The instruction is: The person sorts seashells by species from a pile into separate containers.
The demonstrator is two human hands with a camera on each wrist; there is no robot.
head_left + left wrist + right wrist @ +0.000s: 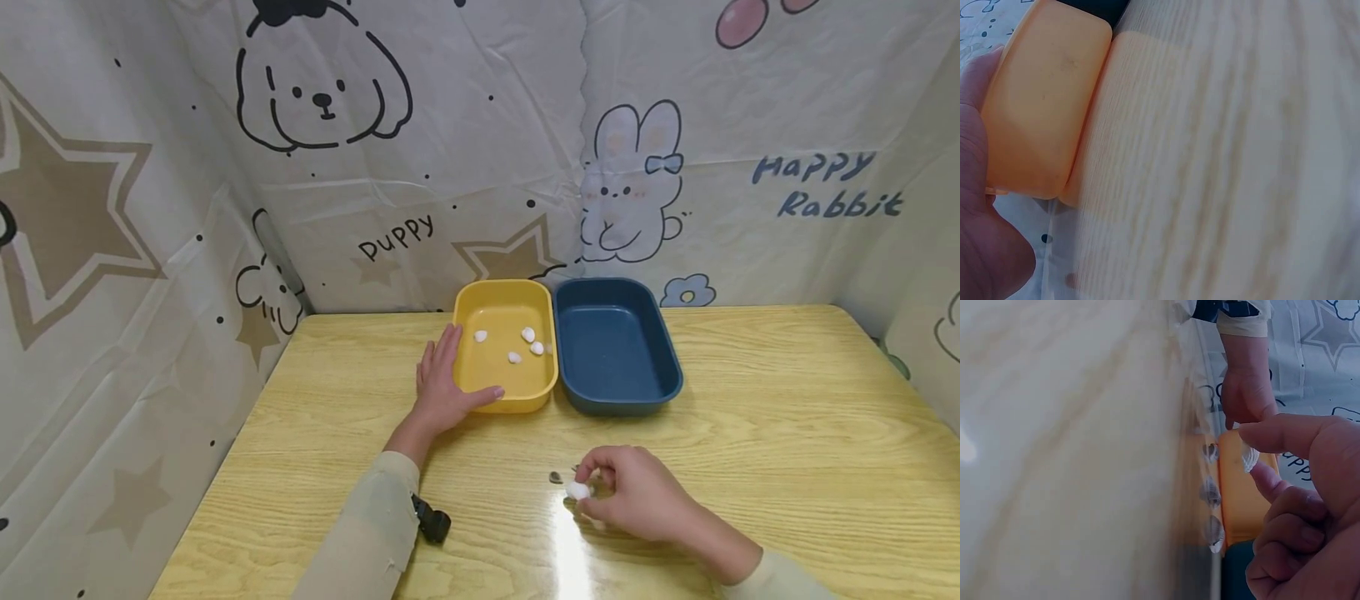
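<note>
My right hand (637, 493) pinches a small white ridged shell (1249, 457) between thumb and index finger, just above the table. Grey-striped shells lie on the tabletop close by, one of them a dark shell (555, 477) left of the fingertips; others are partly hidden by the hand. At the yellow tray (504, 406), my left hand (444, 392) rests against the near left corner, fingers extended along the outer left wall and thumb over the front rim. Several white shells (513, 357) sit scattered inside that tray.
A dark blue tray (622, 407) stands directly right of the yellow one, their rims touching. Behind both hangs a printed cloth (450, 175) along the back edge of the wooden table (795, 417). A black wrist camera (432, 522) sticks out from the left sleeve.
</note>
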